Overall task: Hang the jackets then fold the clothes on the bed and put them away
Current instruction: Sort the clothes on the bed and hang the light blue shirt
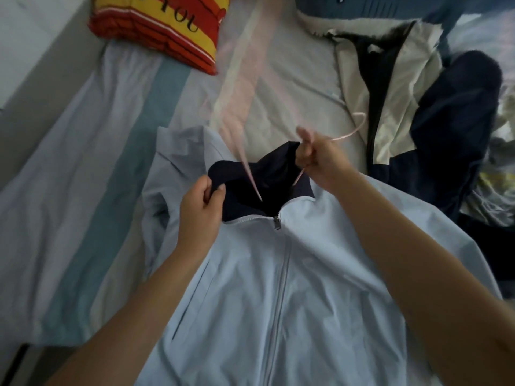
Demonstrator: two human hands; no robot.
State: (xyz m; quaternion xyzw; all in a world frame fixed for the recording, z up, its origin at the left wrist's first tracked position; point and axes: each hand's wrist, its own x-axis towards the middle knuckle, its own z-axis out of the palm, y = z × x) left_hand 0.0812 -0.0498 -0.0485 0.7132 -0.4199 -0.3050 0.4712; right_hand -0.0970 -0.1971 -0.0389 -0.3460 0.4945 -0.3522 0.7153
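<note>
Light blue jacket [278, 288]: laid front-up on the bed [292, 79], nearest the viewer, with its neck pointing away; the front is zipped and the zip pull [277, 222] is seen at the base of the neck.
Navy collar [267, 174]: the dark lining is held open between the two hands, above the zip.
Left hand [199, 208]: the left edge of the navy collar is pinched between the thumb and curled fingers; the knuckles are turned towards the camera.
Left arm: extended from the lower left corner, the forearm lying over the jacket's left side.
Right hand [320, 160]: closed in a fist around the pink hanger [347, 135], at the right edge of the collar; whether collar cloth is also gripped cannot be told.
Right arm: extended from the lower right, crossing above the jacket's right shoulder.
Pink hanger: the hook is seen projecting beyond the fist to the upper right; one arm is blurred and slants down into the collar opening.
Navy and cream jacket [390, 107]: spread open on the bed to the right, beyond the right hand.
Blue fleece-lined jacket [362, 4]: lying at the top edge, touching the navy and cream jacket.
Striped pillow [161, 26]: red and yellow, at the top left of the bed.
</note>
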